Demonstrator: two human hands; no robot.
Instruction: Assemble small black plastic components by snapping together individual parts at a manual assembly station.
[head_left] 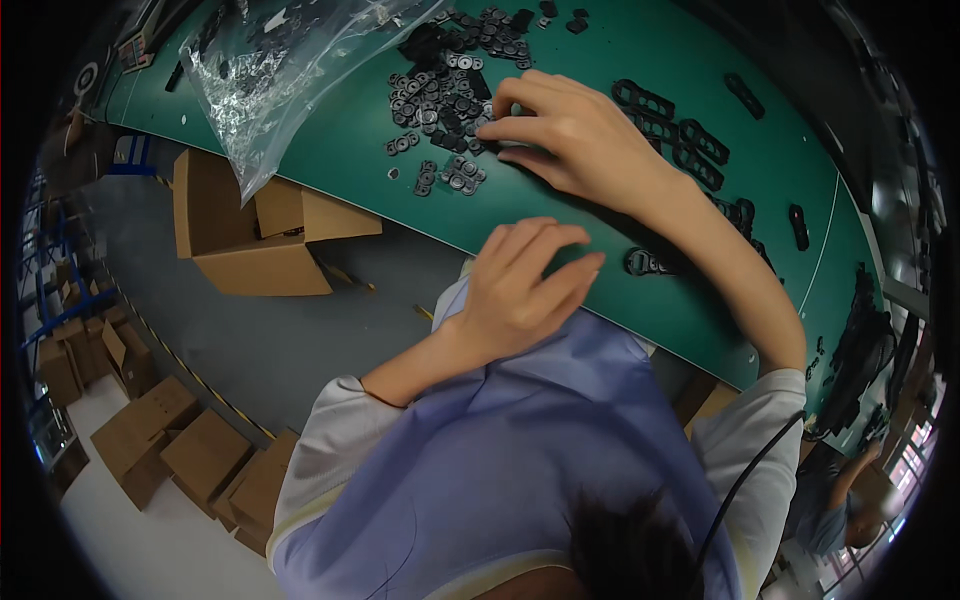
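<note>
My right hand (578,138) reaches over the green table (340,165), its fingertips at the right edge of a pile of small dark button-pad parts (430,100). Its fingers are bent and apart, and I see nothing held between them. Nearer to me, my left hand (520,288) hovers by the table's front edge with the fingers curved, the thumb apart and no object in it. A few loose button pads (463,175) lie at the near side of the pile. One black oblong shell (643,262) rests on the table below my right forearm.
Several black shells (700,142) lie to the right of my right hand. A clear plastic bag (255,95) overhangs the table's left edge. Below it stands an open cardboard box (262,270); more cartons (207,455) fill the lower left. Another person (840,500) is at far right.
</note>
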